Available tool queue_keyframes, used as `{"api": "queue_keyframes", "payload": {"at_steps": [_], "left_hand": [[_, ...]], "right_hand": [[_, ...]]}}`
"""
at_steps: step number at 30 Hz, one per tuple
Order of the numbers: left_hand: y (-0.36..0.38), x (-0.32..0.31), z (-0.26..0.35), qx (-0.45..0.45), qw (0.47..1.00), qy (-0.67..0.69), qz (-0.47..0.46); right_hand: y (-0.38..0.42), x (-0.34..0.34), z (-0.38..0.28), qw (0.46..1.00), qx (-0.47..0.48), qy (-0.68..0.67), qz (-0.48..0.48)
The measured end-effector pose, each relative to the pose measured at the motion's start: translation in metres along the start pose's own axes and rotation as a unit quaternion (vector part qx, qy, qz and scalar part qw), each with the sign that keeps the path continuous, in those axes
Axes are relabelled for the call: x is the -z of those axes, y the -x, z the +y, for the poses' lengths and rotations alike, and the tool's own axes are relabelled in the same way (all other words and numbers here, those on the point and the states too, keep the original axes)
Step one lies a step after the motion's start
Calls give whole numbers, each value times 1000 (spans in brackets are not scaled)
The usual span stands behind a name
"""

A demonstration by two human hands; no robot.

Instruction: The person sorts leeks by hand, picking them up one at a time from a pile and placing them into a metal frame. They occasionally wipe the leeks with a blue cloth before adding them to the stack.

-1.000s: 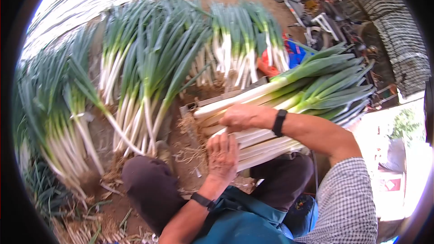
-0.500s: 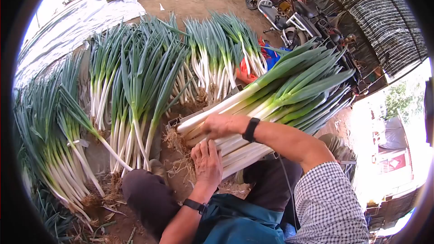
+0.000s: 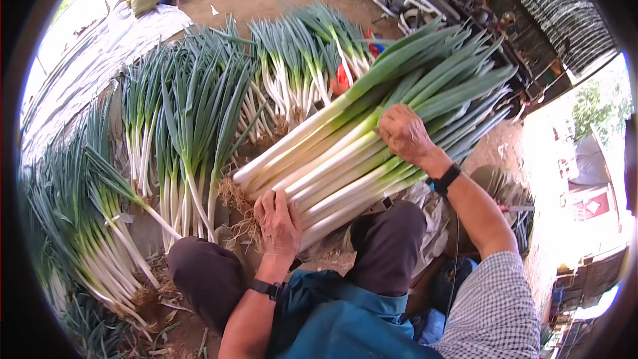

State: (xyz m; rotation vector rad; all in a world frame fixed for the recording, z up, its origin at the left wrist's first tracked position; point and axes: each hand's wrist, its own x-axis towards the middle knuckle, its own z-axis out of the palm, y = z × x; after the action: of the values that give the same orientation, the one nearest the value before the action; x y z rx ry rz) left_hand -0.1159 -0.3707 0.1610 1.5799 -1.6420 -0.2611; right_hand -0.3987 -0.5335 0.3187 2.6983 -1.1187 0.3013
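A large bundle of long green onions (image 3: 319,159) lies across in front of me, its white stalks toward the left and its green leaves toward the upper right. My left hand (image 3: 279,226) rests with bent fingers on the white stalks beside the roots (image 3: 234,198). Farther up, where white turns to green, my right hand (image 3: 404,133) has its fingers curled on the stalks. Both wrists wear dark bands. What the fingers grip is partly hidden beneath them.
Several more bunches of green onions (image 3: 193,106) lie on the ground at the left and behind. A pale sheet (image 3: 86,80) is at the upper left. Parked bikes (image 3: 405,3) stand at the upper right. My knees (image 3: 206,279) are below the bundle.
My right hand has moved from the root end up and right along the stalks to the leaves. My left hand has shifted slightly left. The view has shifted a little.
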Motion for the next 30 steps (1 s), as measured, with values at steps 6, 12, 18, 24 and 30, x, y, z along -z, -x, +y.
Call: {"api": "queue_keyframes", "payload": {"at_steps": [6,12,18,24,30], "left_hand": [[-4,-4,-1,-9,1000,-21,-10],[-1,-3,1,-8,1000,-20,-21],[-2,-7,0,-4,1000,-15,2],[1,-4,3,-8,1000,-20,-8],[-3,-10,-4,4,998,-43,-43]], "right_hand": [[0,-18,0,998,17,51,36],[6,-3,-7,999,-16,-26,-37],[0,-19,-10,996,25,57,59],[-4,-25,-29,1000,0,-8,3],[-6,-36,-30,999,-9,35,15]]}}
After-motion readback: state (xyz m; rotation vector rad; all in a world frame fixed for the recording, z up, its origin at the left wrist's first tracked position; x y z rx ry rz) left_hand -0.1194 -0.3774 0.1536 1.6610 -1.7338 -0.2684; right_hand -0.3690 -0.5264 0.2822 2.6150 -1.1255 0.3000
